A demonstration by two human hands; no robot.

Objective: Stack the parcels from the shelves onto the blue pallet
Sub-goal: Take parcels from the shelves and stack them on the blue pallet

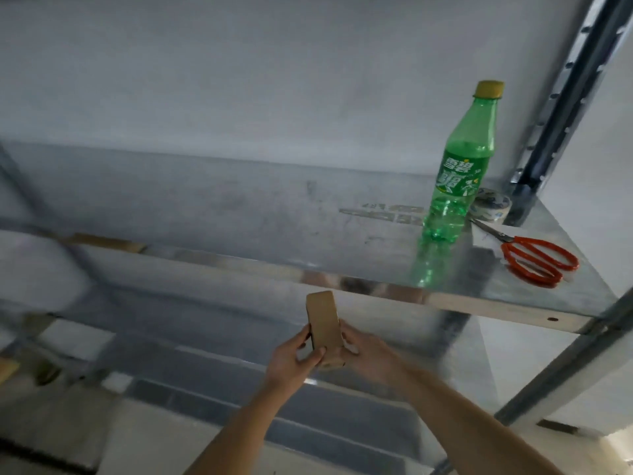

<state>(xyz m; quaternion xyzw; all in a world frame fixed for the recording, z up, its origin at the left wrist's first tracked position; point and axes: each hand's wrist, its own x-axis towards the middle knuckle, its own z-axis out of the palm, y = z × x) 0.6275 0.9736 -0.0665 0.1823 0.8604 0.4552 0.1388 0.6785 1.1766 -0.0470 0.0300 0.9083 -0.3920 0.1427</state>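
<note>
The left hand (297, 354) and right hand (364, 354) are pinching 1 small brown parcel (323, 325) between them just below the near shelf (479, 303) edge, and, being held only at its lower end, it is risking tipping out.

We read printed text on one object only: the green plastic bottle (459, 173) standing upright on the metal shelf (239, 207). Its green label (460, 174) carries the white Chinese characters 雪碧 near the top, the Sprite brand name, with a larger stylised white character below that we cannot make out with certainty. The roll of tape (491, 205) behind the bottle shows blue markings on white, too blurred for us to read. Faint pale marks on the shelf surface left of the bottle are also illegible.
</note>
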